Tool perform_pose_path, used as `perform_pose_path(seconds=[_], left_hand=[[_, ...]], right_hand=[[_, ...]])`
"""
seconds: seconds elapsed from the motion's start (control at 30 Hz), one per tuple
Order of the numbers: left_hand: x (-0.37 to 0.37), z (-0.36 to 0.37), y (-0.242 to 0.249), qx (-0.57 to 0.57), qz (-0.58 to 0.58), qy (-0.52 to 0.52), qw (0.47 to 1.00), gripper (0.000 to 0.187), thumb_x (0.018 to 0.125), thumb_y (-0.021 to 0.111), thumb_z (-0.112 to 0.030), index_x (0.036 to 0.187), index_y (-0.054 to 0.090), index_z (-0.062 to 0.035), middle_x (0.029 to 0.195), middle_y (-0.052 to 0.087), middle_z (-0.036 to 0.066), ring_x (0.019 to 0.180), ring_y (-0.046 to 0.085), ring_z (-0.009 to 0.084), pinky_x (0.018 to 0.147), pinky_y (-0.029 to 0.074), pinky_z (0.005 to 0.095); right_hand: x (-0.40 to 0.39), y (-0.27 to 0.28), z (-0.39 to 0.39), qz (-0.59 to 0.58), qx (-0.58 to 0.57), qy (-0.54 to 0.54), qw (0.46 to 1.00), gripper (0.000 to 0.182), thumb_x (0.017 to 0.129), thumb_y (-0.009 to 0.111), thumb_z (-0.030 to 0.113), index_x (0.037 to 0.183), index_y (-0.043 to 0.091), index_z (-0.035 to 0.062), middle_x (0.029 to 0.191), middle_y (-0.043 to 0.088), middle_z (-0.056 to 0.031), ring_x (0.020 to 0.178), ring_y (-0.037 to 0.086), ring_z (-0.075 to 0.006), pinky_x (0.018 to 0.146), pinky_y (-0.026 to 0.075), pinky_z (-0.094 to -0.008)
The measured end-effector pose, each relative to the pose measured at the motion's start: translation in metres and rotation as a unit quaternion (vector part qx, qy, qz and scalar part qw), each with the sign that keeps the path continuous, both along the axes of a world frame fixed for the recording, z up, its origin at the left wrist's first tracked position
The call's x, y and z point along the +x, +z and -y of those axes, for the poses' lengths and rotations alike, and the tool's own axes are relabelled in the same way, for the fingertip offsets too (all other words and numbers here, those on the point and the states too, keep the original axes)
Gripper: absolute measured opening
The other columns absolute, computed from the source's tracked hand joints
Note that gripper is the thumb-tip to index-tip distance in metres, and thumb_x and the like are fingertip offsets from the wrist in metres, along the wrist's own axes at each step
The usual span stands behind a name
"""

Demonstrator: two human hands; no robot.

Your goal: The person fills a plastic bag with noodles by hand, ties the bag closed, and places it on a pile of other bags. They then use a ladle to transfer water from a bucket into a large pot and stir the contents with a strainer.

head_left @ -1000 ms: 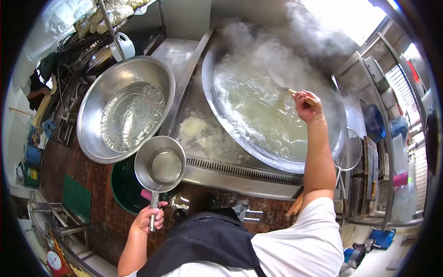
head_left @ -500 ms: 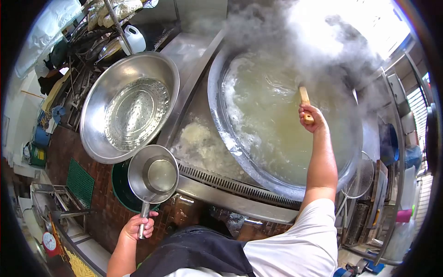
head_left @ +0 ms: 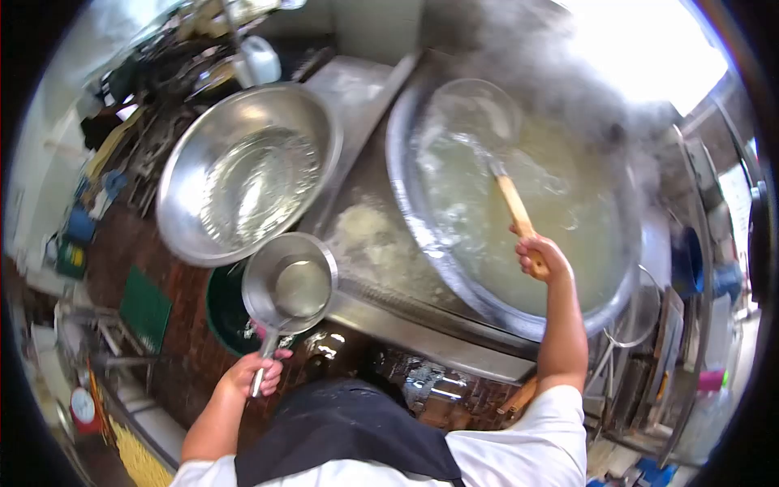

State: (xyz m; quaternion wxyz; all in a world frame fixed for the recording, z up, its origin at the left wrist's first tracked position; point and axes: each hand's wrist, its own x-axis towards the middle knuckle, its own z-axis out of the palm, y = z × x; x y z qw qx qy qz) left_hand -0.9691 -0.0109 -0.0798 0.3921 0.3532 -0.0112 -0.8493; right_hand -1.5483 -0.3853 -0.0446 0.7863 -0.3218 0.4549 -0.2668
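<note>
My right hand (head_left: 544, 258) is closed round the wooden handle of a long skimmer (head_left: 509, 193). Its round mesh head is partly in the cloudy, pale liquid at the far left of a huge metal cauldron (head_left: 406, 223), under rising steam. In my left hand (head_left: 255, 373) is the handle of a metal saucepan (head_left: 261, 280), held nearly level with some clear-looking liquid at its bottom. The pan hangs beside the cauldron's counter, just in front of a wide metal basin (head_left: 182, 183) that has a dimpled-looking, shiny bottom.
Below the saucepan a green tub (head_left: 221, 308) stands on the wet brick floor (head_left: 182, 341). White residue (head_left: 365, 231) covers the metal counter beside the cauldron. Another wire strainer (head_left: 637, 312) leans at the cauldron's right. A dial scale (head_left: 83, 403) is at lower left.
My right hand has come nearer and the skimmer's mesh head has risen into view at the far left of the cauldron. My left hand still holds the saucepan. The whole view has shifted slightly.
</note>
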Motion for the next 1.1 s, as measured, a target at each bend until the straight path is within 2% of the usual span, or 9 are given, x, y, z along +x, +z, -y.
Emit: perform_pose_path(seconds=[0.17,0.37,0.53,0.63,0.77,0.93,0.97,1.03,1.1], left_hand=[[0.010,0.001,0.000,-0.020,0.002,-0.044,0.999,0.049,0.094,0.058,-0.022,0.139,0.046,-0.0073,0.072,0.048,0.002,0.056,0.048,0.0152,0.051,0.043,0.0299],[0.023,0.008,-0.007,-0.041,-0.033,-0.078,0.996,0.047,0.095,0.057,-0.019,0.138,0.045,-0.0035,0.072,0.050,0.003,0.056,0.051,0.0151,0.049,0.044,0.0294],[0.030,0.007,-0.004,-0.046,-0.009,-0.080,0.996,0.045,0.095,0.056,-0.020,0.137,0.046,-0.0062,0.073,0.050,0.002,0.055,0.050,0.0135,0.049,0.044,0.0292],[0.034,0.007,-0.002,-0.048,0.007,-0.099,0.994,0.046,0.094,0.057,-0.019,0.137,0.047,-0.0081,0.074,0.050,0.001,0.055,0.050,0.0118,0.050,0.044,0.0287],[0.032,0.012,0.004,-0.053,0.038,-0.121,0.991,0.046,0.091,0.060,-0.012,0.136,0.048,-0.0093,0.071,0.048,-0.001,0.054,0.049,0.0110,0.049,0.044,0.0289],[0.040,0.025,0.014,-0.079,0.094,-0.140,0.983,0.032,0.085,0.063,-0.008,0.115,0.051,-0.0098,0.072,0.049,0.000,0.053,0.048,0.0108,0.048,0.043,0.0289],[0.042,0.026,0.017,-0.085,0.095,-0.143,0.981,0.032,0.085,0.063,-0.008,0.115,0.051,-0.0098,0.072,0.049,0.000,0.053,0.048,0.0108,0.048,0.043,0.0289],[0.048,0.030,0.023,-0.091,0.081,-0.142,0.982,0.029,0.084,0.064,-0.007,0.110,0.051,-0.0103,0.071,0.048,0.000,0.051,0.047,0.0109,0.046,0.042,0.0284],[0.057,0.032,0.036,-0.106,0.069,-0.142,0.982,0.028,0.085,0.064,-0.007,0.109,0.052,-0.0102,0.069,0.048,0.000,0.050,0.048,0.0109,0.045,0.042,0.0290]], right_hand=[[0.021,0.013,-0.072,-0.040,-0.018,-0.007,0.999,0.057,0.085,0.062,0.011,0.140,0.046,0.0055,0.069,0.053,-0.0027,0.046,0.054,-0.0143,0.041,0.046,-0.0293],[0.027,0.049,-0.193,-0.121,-0.004,-0.051,0.991,0.057,0.083,0.064,0.010,0.138,0.049,0.0059,0.072,0.055,-0.0025,0.049,0.055,-0.0131,0.042,0.046,-0.0274],[0.058,0.054,-0.285,-0.108,0.008,-0.132,0.985,0.049,0.086,0.065,0.010,0.133,0.052,0.0062,0.073,0.057,-0.0033,0.049,0.056,-0.0139,0.042,0.046,-0.0249],[0.111,0.076,-0.324,-0.103,0.036,-0.184,0.977,0.046,0.086,0.064,0.010,0.131,0.052,0.0075,0.074,0.057,-0.0035,0.051,0.057,-0.0146,0.043,0.047,-0.0261],[0.165,0.065,-0.331,-0.060,0.017,-0.213,0.975,0.045,0.086,0.063,0.006,0.129,0.050,0.0075,0.076,0.056,-0.0039,0.057,0.058,-0.0144,0.048,0.048,-0.0265],[0.229,0.081,-0.322,-0.056,-0.014,-0.227,0.972,0.038,0.087,0.065,0.008,0.121,0.049,0.0055,0.077,0.055,-0.0045,0.059,0.058,-0.0150,0.050,0.048,-0.0261],[0.236,0.088,-0.323,-0.052,-0.023,-0.225,0.973,0.038,0.087,0.066,0.008,0.120,0.049,0.0055,0.078,0.055,-0.0045,0.059,0.058,-0.0150,0.050,0.048,-0.0262],[0.244,0.098,-0.339,-0.045,-0.035,-0.228,0.972,0.042,0.085,0.066,0.008,0.124,0.048,0.0046,0.078,0.055,-0.0046,0.059,0.057,-0.0146,0.050,0.049,-0.0265],[0.247,0.106,-0.365,-0.091,-0.059,-0.212,0.971,0.048,0.084,0.067,0.008,0.127,0.048,0.0039,0.077,0.055,-0.0043,0.059,0.057,-0.0141,0.049,0.049,-0.0266]])
